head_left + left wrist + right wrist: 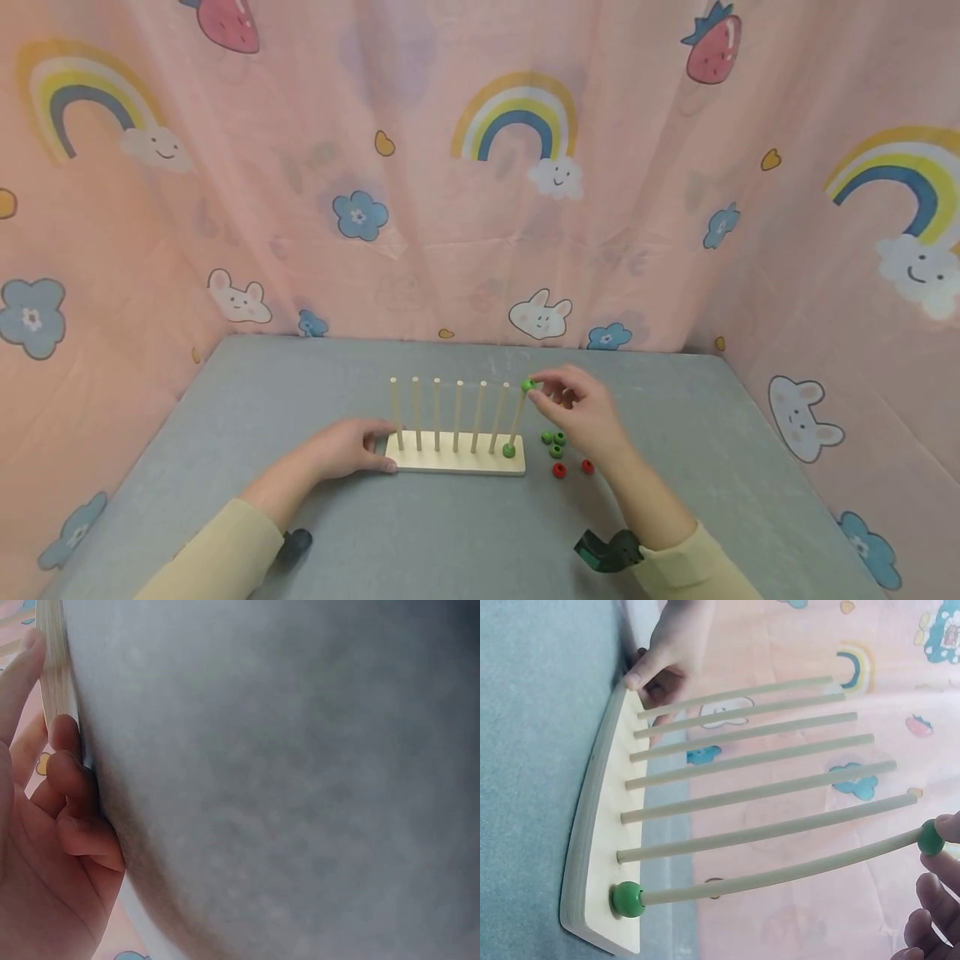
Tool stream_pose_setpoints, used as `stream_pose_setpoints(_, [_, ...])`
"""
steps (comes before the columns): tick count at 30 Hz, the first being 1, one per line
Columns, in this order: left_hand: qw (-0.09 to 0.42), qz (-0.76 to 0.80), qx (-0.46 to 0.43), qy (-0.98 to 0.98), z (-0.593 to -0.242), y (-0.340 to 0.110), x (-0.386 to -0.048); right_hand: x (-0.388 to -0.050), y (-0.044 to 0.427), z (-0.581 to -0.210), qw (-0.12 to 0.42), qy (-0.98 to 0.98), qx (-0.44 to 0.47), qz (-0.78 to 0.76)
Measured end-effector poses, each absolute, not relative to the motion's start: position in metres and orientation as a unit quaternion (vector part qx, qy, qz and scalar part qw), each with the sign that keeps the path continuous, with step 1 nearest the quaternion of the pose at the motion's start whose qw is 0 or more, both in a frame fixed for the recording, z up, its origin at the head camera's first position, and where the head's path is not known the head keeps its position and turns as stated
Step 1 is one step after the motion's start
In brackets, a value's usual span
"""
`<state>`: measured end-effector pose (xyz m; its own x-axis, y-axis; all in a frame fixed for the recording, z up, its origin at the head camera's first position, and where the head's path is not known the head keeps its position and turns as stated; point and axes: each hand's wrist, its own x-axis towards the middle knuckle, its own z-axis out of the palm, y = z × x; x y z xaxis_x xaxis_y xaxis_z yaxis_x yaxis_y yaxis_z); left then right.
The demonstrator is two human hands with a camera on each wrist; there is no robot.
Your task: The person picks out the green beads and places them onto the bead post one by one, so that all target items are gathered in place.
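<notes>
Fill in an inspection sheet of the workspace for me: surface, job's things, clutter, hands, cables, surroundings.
Surface: grey tabletop, looks flat.
Job's things: wooden stand with seven upright pegs; a seated green bead at the foot of the rightmost peg; three loose green beads and two red beads right of the stand.
Clutter: nothing seen.
Hands: left hand grips the stand's left end; right hand pinches another green bead at the rightmost peg's tip, threading unclear; dark devices at both wrists.
Cables: nothing seen.
Surroundings: pink curtain printed with rainbows, flowers and strawberries.

Pegged board cut off by left wrist view, tabletop blurred there
</notes>
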<state>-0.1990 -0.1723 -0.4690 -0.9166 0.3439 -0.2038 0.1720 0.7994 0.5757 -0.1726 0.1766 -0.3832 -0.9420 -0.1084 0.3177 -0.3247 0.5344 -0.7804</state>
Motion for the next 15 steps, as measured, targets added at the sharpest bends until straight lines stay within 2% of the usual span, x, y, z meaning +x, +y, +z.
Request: stream_pose_setpoints(15, [0.157,0.283,0.138,0.936,-0.4696,-0.1728,-0.2,-0.1724,0.1713,-0.3825,0.122,-0.88,0.14,0.438])
